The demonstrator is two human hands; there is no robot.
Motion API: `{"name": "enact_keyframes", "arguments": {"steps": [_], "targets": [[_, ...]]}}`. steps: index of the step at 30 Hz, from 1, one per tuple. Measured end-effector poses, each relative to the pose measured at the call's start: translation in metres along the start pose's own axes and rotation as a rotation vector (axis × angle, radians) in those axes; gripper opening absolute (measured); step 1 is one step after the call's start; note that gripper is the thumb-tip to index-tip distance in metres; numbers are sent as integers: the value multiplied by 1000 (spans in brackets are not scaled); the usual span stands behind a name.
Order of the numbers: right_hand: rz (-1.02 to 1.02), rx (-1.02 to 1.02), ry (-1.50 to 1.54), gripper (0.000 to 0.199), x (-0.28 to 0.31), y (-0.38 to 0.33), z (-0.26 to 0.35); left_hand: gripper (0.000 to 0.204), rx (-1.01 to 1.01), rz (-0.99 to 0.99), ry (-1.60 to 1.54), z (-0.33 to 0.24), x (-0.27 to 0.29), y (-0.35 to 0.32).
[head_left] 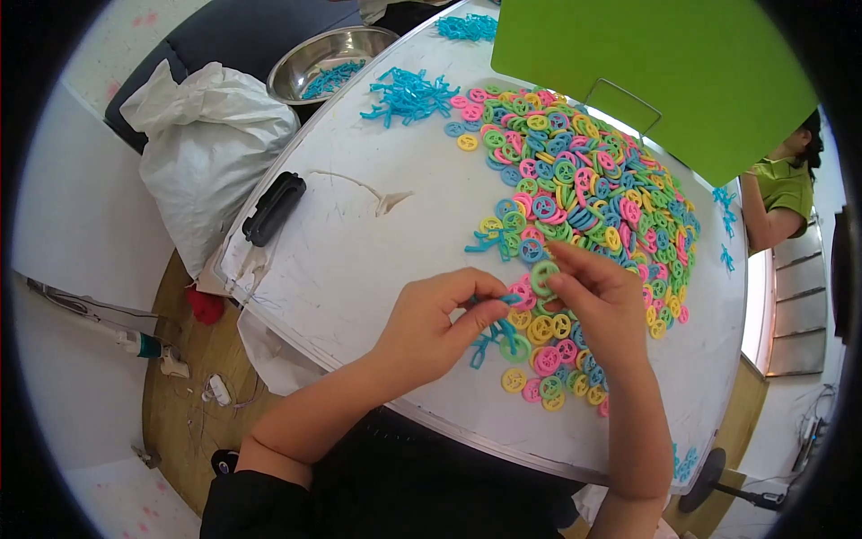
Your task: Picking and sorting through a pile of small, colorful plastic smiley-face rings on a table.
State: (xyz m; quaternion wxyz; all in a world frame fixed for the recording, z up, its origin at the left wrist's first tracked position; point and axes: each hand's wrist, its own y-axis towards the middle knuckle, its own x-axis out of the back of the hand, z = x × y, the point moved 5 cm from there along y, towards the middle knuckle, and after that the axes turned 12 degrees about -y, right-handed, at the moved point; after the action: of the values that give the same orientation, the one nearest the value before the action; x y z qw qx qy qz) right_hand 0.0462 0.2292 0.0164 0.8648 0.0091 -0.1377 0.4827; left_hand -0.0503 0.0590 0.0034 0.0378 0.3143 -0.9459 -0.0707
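My left hand (435, 323) pinches a small blue plastic piece (512, 299) between thumb and fingers; much of the piece is hidden by them. Close to its right, my right hand (603, 301) grips a green plastic wheel (542, 276) by its edge. I cannot tell whether the two parts touch. Below and beside my hands, loose wheels in pink, yellow, blue and green lie on the white table (404, 216). More blue branching pieces (488, 241) rest just beyond my left hand, and others (483, 349) are beneath its fingertips.
A large heap of coloured wheels (584, 171) spreads across the table's right half. Blue pieces (411, 96) are piled farther back. A green board (646, 63) stands behind. On the left are a black handle (275, 208), white sack (211, 135) and steel bowl (285, 76). Another person (779, 202) is at right.
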Motion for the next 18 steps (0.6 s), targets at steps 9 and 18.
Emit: {"name": "enact_keyframes", "arguments": {"steps": [9,18], "targets": [[212,-98,280,13,-3,-34,-11,14,36,18,-275,4,-27,-15],[250,-102,304,10,-10,-40,-10,16,-178,-62,-99,4,-29,-27]]}}
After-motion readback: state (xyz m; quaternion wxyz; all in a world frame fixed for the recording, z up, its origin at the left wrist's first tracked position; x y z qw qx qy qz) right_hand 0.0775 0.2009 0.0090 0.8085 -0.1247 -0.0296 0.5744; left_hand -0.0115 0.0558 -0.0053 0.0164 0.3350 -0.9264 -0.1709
